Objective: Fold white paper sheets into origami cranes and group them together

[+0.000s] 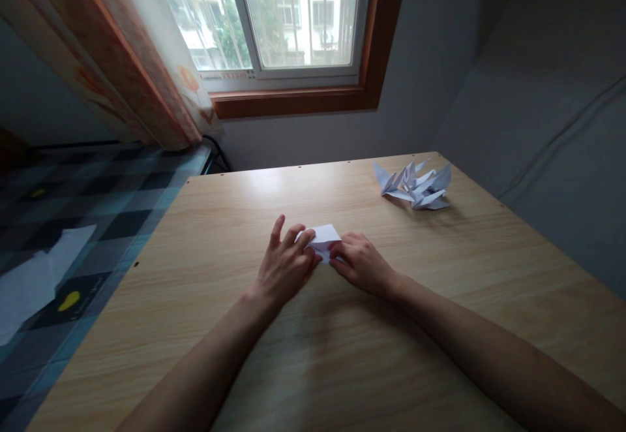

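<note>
A small piece of folded white paper (325, 233) is between my two hands, over the middle of the wooden table. My left hand (289, 259) grips its left side, thumb low and fingers on top, with the little finger raised. On the right edge, the thumb and fingers of my right hand (360, 261) pinch the paper. A fold stands partly raised along its front side. My fingers hide both of its ends.
Several folded white paper cranes (415, 185) sit in a cluster at the table's (220, 354) far right corner. Left of the table, loose white sheets (34, 282) lie on a checked bedspread (122, 230). A window (298, 21) and curtain (127, 47) are behind.
</note>
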The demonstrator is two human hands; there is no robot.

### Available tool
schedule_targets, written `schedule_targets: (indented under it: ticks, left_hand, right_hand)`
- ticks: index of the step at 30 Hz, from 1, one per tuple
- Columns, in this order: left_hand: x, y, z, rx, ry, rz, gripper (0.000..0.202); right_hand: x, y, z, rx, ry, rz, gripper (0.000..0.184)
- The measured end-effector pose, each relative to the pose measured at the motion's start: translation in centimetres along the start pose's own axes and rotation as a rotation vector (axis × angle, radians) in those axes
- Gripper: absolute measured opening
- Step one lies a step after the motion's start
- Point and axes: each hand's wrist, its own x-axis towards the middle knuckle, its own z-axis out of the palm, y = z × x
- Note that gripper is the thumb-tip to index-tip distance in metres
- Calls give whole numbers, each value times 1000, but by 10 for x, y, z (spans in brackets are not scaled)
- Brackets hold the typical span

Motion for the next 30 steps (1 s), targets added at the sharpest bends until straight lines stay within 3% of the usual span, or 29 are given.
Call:
schedule_targets:
  ticks: [4, 8, 15, 18, 21, 23, 26, 30]
  left_hand:
    - [-2, 0, 0, -1, 33, 25, 18]
    - [-3, 0, 1, -30, 72, -47, 14]
    - [-6, -6, 13, -50, 131, -153, 65]
    - [-9, -12, 23, -176, 212, -188, 93]
    - [-13, -22, 28, -415, 170, -242, 114]
    - [-15, -31, 27, -604, 125, -295, 111]
    - [-18, -43, 25, -807, 115, -392, 86]
    - [-16, -45, 27, -830, 61, -438, 63]
  right_hand:
    - [-1, 1, 0, 1, -15, -28, 2]
    - [-1, 1, -1, 33, -21, -55, 7]
    - [-1, -1, -1, -3, -7, -106, 15]
    - [-1, -1, 0, -23, 7, -106, 15]
    - [-2, 1, 2, -28, 12, -116, 13]
    - [-2, 2, 2, -26, 19, -121, 13]
    - [-2, 3, 3, -17, 26, -126, 15]
    - [-2, 3, 3, -12, 20, -131, 16]
